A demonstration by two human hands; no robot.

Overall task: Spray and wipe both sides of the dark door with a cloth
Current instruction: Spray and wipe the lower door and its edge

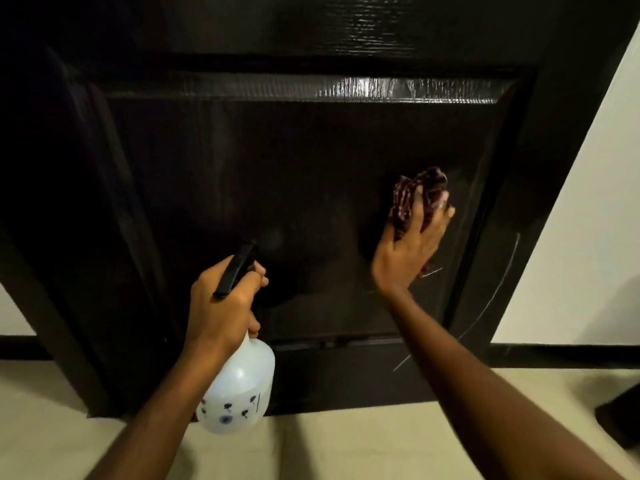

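Note:
The dark door (277,168) fills most of the view, with a recessed lower panel and a shiny bevel along its top. My left hand (221,306) grips the neck and trigger of a white spray bottle (239,386) with a black nozzle aimed at the panel's middle. My right hand (410,249) presses a dark reddish cloth (415,194) flat against the right part of the panel, fingers spread over it. A faint mist spot shows on the panel just beyond the nozzle.
A pale wall (588,220) stands to the right of the door, with a dark skirting board (561,355) at its foot. Beige floor (346,445) lies below. A dark object (623,417) sits at the right edge of the floor.

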